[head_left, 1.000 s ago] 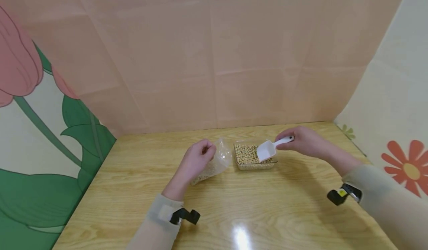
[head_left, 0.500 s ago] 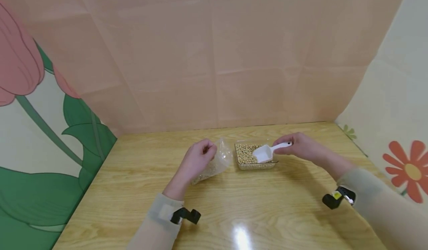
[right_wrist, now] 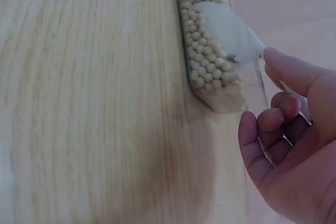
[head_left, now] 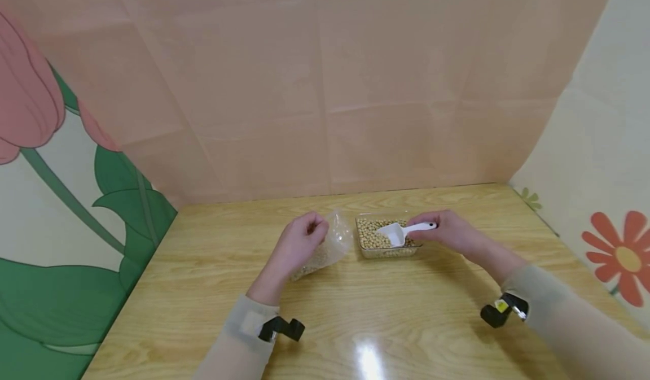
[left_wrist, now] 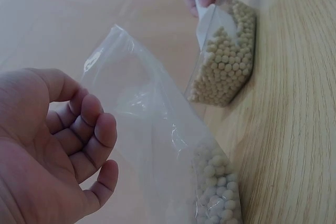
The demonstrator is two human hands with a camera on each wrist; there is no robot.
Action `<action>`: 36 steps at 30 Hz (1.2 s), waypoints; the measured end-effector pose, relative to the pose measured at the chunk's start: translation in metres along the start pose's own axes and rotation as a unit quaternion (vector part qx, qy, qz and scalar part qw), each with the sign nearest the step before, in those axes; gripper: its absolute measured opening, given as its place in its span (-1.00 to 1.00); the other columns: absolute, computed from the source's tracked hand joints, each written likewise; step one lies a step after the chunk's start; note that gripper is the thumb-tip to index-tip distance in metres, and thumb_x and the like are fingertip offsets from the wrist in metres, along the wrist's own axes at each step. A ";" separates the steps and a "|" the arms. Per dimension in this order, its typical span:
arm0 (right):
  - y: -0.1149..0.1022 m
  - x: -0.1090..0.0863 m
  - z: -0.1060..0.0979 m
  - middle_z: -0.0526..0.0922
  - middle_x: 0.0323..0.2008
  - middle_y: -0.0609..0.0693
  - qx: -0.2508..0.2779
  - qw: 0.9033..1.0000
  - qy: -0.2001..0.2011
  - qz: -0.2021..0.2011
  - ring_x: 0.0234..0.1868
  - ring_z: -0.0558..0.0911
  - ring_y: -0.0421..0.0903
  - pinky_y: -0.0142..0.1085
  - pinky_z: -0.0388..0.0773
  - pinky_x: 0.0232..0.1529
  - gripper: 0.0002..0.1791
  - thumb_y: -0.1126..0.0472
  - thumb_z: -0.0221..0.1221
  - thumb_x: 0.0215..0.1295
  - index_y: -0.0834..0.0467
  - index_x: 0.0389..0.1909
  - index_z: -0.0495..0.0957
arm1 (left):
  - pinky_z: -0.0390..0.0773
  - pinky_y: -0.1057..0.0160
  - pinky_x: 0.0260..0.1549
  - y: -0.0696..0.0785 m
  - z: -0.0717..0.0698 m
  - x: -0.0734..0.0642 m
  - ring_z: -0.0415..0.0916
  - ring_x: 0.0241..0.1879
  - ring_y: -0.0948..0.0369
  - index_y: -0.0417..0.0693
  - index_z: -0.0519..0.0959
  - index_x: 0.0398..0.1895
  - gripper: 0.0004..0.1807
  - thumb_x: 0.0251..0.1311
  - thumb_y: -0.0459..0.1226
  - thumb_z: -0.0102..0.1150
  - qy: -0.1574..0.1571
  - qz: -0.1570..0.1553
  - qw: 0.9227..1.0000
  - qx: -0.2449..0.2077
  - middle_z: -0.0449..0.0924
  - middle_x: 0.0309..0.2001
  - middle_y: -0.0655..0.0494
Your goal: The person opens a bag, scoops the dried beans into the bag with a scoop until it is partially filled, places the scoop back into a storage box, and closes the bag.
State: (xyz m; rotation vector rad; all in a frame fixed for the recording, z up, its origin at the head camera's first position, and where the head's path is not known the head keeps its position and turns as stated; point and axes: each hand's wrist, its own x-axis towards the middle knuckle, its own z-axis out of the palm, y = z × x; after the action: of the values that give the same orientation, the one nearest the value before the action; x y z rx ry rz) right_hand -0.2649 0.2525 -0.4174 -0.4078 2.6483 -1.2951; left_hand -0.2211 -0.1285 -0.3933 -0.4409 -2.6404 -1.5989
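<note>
Head view: the left hand (head_left: 299, 243) is pinching the top edge of a clear plastic bag (head_left: 329, 245), fingers curled round the film, apparently holding its mouth up and turned toward the container so it can receive beans. The bag is lying on the wooden table (head_left: 203, 289) just beside a clear container (head_left: 386, 239) of pale beans. The right hand (head_left: 449, 232) is gripping the handle of a white scoop (head_left: 401, 232), and the scoop's bowl is dipping into the beans.

Left wrist view: the left hand (left_wrist: 58, 145) is showing curled fingers (left_wrist: 92, 140) against the bag (left_wrist: 157, 124); the pinch point itself is lying out of sight. Some beans (left_wrist: 218, 187) are sitting in the bag's lower end. Beyond, the scoop (left_wrist: 212, 22) is resting in the container (left_wrist: 226, 56).

Right wrist view: the right hand (right_wrist: 294, 145) is curling its fingers (right_wrist: 268, 129) about the handle, thumb extended toward the scoop (right_wrist: 223, 32), which is lying flat on the beans inside the container (right_wrist: 210, 51), probably to load it.
</note>
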 end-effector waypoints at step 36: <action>0.017 -0.002 0.027 0.75 0.24 0.01 0.147 0.985 0.032 0.084 0.07 0.61 -0.17 -0.29 0.55 0.01 -0.40 -0.05 0.45 0.49 0.22 0.38 0.66 | 0.44 0.14 -0.40 -0.002 0.000 0.001 0.35 -0.49 0.15 -0.16 0.62 -0.18 -0.70 0.71 -0.15 0.07 -0.005 -0.001 1.000 0.003 0.52 -0.40 0.08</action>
State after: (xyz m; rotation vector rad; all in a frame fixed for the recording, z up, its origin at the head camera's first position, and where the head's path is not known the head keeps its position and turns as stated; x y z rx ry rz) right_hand -0.2582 0.2428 -0.4473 -0.1002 2.4217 -1.6309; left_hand -0.2223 -0.1291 -0.3951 -0.4482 -2.6521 -1.5939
